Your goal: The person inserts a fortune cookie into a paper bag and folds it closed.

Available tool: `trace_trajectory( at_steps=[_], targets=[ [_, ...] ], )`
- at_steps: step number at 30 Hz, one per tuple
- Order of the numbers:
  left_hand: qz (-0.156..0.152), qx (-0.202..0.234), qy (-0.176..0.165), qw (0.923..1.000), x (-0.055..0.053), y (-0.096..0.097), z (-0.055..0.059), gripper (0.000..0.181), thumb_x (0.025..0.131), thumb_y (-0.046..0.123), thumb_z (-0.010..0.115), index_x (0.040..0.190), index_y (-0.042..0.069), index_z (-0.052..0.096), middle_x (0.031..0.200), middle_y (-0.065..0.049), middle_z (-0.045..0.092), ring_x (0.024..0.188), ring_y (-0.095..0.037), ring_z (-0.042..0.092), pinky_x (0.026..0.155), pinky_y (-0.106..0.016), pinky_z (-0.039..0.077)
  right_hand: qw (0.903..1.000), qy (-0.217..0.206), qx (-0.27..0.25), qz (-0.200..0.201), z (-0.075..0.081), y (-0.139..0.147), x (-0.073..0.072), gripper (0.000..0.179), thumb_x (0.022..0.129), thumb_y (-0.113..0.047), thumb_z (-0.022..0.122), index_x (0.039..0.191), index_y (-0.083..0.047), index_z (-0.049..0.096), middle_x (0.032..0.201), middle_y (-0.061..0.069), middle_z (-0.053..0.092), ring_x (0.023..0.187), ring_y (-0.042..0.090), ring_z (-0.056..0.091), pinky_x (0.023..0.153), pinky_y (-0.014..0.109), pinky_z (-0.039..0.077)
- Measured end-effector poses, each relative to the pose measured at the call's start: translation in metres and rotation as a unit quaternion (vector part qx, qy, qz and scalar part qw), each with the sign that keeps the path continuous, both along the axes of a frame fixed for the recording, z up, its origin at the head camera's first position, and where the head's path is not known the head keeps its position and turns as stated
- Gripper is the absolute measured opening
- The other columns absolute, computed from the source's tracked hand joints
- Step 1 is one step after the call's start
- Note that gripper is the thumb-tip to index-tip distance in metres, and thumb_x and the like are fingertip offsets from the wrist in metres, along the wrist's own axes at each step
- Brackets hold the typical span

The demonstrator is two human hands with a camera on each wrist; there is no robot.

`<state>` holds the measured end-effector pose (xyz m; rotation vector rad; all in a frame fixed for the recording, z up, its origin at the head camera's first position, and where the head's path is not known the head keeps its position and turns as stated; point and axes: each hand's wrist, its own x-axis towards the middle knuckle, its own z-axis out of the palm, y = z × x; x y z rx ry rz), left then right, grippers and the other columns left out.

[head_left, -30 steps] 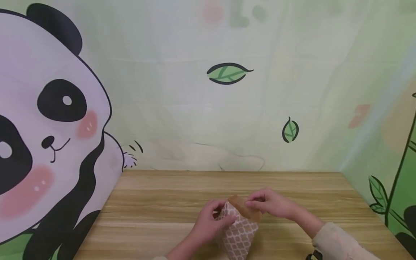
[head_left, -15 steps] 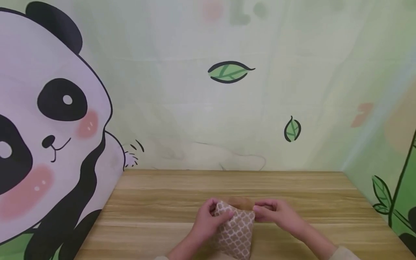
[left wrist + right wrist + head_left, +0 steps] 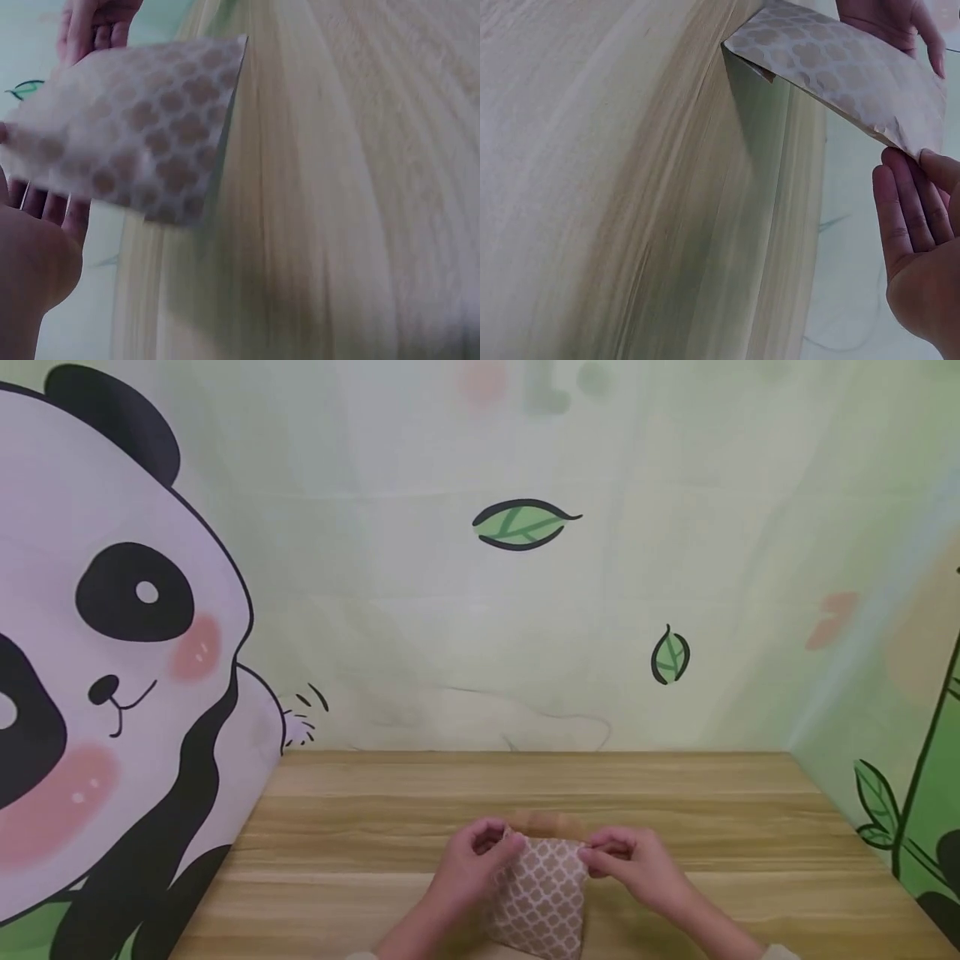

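A flat paper bag (image 3: 542, 893), brown with a white lattice pattern, is held up between both hands at the front of the table. My left hand (image 3: 467, 870) pinches its upper left corner between thumb and fingers. At the upper right corner, the thumb and fingers of my right hand (image 3: 637, 867) pinch the edge. A strip of plain brown paper (image 3: 547, 823) shows just behind the bag's top edge. In the right wrist view the bag (image 3: 847, 79) slants down to a lower corner close over the wood, with a small fold sticking out beneath its edge.
The wood-grain table (image 3: 360, 827) extends behind and to both sides of the hands. A pale green printed backdrop (image 3: 420, 610) rises at its far edge, and a large panda picture (image 3: 142, 677) fills the left side.
My right hand has moved from the brown flap down to the bag's upper right corner. The bag has turned straighter and spread wider, and less of the brown paper shows above it.
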<state>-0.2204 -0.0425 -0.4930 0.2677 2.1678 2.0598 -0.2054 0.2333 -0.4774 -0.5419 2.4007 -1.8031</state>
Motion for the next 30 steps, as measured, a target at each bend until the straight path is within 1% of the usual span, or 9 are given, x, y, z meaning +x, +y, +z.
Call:
trace_trajectory(
  at_steps=[3,7,10,13,17,21,26,28,30],
  targets=[
    [-0.017,0.006,0.0,0.9998,-0.003,-0.007,0.002,0.034,0.103,0.023,0.073,0.123,-0.004,0.071,0.107,-0.004,0.072,0.099,-0.016,0.067,0.089,-0.032,0.061,1.0,-0.002,-0.005,-0.002,0.0,0.0,0.0,0.021,0.102,-0.006,0.071,0.111,0.012,0.072,0.101,0.021,0.078,0.085,0.013,0.077,0.081,0.03,0.065],
    [-0.023,0.004,0.007,0.9997,-0.007,-0.011,0.0,0.027,0.1,0.019,0.076,0.117,-0.002,0.074,0.104,-0.005,0.074,0.095,-0.018,0.071,0.085,-0.03,0.063,1.0,-0.003,-0.006,-0.006,-0.001,-0.001,0.0,0.02,0.102,-0.006,0.071,0.111,0.012,0.072,0.102,0.023,0.078,0.085,0.013,0.077,0.081,0.03,0.065],
    [-0.012,-0.004,0.009,0.9999,-0.008,-0.012,-0.001,0.023,0.099,0.017,0.077,0.113,0.0,0.076,0.1,-0.005,0.074,0.091,-0.018,0.071,0.082,-0.029,0.064,0.9998,-0.006,-0.012,-0.012,-0.002,-0.002,0.0,0.021,0.101,-0.005,0.072,0.11,0.014,0.071,0.102,0.023,0.078,0.084,0.013,0.077,0.08,0.031,0.065],
    [0.004,-0.002,0.01,0.9999,-0.007,-0.012,-0.003,0.02,0.098,0.014,0.077,0.11,-0.002,0.076,0.096,-0.006,0.074,0.087,-0.016,0.07,0.08,-0.029,0.064,0.9993,-0.015,-0.028,-0.02,-0.005,-0.002,0.0,0.021,0.101,-0.002,0.071,0.11,0.017,0.069,0.102,0.025,0.077,0.082,0.013,0.077,0.08,0.035,0.066],
    [0.01,0.002,0.015,0.9998,-0.007,-0.012,-0.005,0.018,0.097,0.011,0.078,0.107,-0.004,0.076,0.093,-0.007,0.075,0.083,-0.016,0.07,0.078,-0.029,0.065,0.9982,-0.024,-0.045,-0.031,-0.009,-0.001,0.0,0.021,0.1,0.001,0.07,0.109,0.02,0.067,0.101,0.025,0.077,0.08,0.012,0.076,0.079,0.038,0.066],
    [0.019,-0.008,0.028,0.9994,-0.007,-0.011,-0.007,0.015,0.097,0.01,0.079,0.103,-0.003,0.077,0.09,-0.008,0.076,0.081,-0.017,0.071,0.075,-0.029,0.065,0.9977,-0.028,-0.053,-0.031,-0.014,0.0,-0.002,0.021,0.101,0.001,0.07,0.109,0.02,0.066,0.1,0.024,0.077,0.08,0.012,0.076,0.078,0.035,0.066],
    [0.037,-0.038,0.056,0.997,-0.008,-0.01,-0.011,0.012,0.095,0.009,0.08,0.1,-0.002,0.078,0.088,-0.009,0.076,0.078,-0.016,0.069,0.072,-0.031,0.065,0.9974,-0.033,-0.053,-0.035,-0.019,0.0,-0.004,0.021,0.101,0.001,0.069,0.109,0.019,0.066,0.101,0.027,0.077,0.08,0.012,0.075,0.077,0.033,0.066],
    [0.044,-0.042,0.058,0.9964,-0.008,-0.009,-0.012,0.012,0.095,0.009,0.08,0.1,-0.002,0.078,0.088,-0.009,0.076,0.078,-0.016,0.069,0.073,-0.032,0.065,0.9974,-0.033,-0.05,-0.041,-0.02,-0.001,-0.005,0.02,0.1,0.001,0.069,0.109,0.019,0.066,0.101,0.028,0.076,0.079,0.012,0.075,0.076,0.032,0.066],
    [0.047,-0.037,0.049,0.997,-0.008,-0.009,-0.013,0.015,0.095,0.011,0.08,0.101,-0.002,0.078,0.089,-0.008,0.076,0.079,-0.016,0.07,0.073,-0.032,0.065,0.9974,-0.033,-0.047,-0.043,-0.021,-0.002,-0.006,0.021,0.1,0.0,0.07,0.11,0.018,0.066,0.102,0.028,0.076,0.079,0.013,0.075,0.077,0.032,0.065]
  ],
)
